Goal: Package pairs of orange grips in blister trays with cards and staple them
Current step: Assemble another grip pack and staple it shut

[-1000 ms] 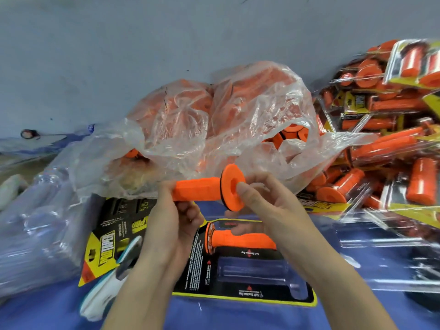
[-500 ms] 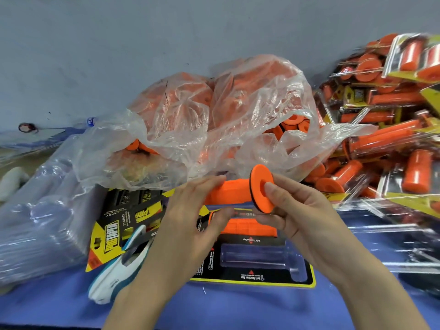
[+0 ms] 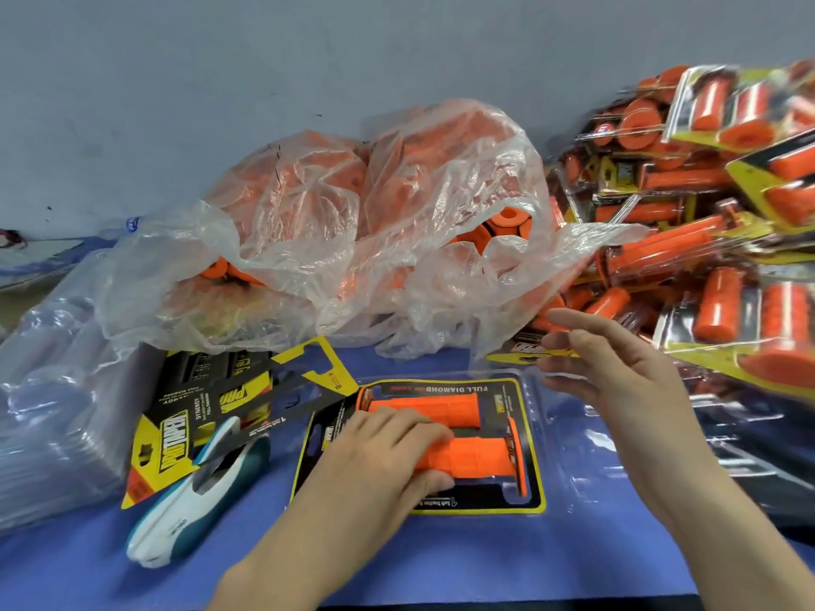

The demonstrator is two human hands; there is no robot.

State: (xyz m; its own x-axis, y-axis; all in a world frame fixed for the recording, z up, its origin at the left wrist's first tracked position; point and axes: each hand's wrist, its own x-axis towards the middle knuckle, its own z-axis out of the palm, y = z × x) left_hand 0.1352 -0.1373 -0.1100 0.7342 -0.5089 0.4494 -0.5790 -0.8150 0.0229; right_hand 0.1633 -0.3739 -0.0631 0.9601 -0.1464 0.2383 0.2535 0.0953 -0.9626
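Two orange grips lie side by side in a clear blister tray [image 3: 533,438] over a black and yellow card [image 3: 536,502]. The far grip [image 3: 430,407] sits in the upper slot. On the near grip [image 3: 478,458] my left hand [image 3: 379,460] rests, fingers curled around its left end. My right hand [image 3: 617,372] hovers above the tray's right side, fingers spread, holding nothing. A white and teal stapler [image 3: 194,496] lies left of the tray on the blue table.
A clear plastic bag [image 3: 375,240] of loose orange grips sits behind the tray. Finished packs [image 3: 714,258] pile up at the right. A stack of printed cards [image 3: 207,399] and a stack of clear empty trays [image 3: 48,390] lie at the left.
The grip held in the air by both hands has come down into the tray's near slot. My right hand has let go and lifted away to the right.
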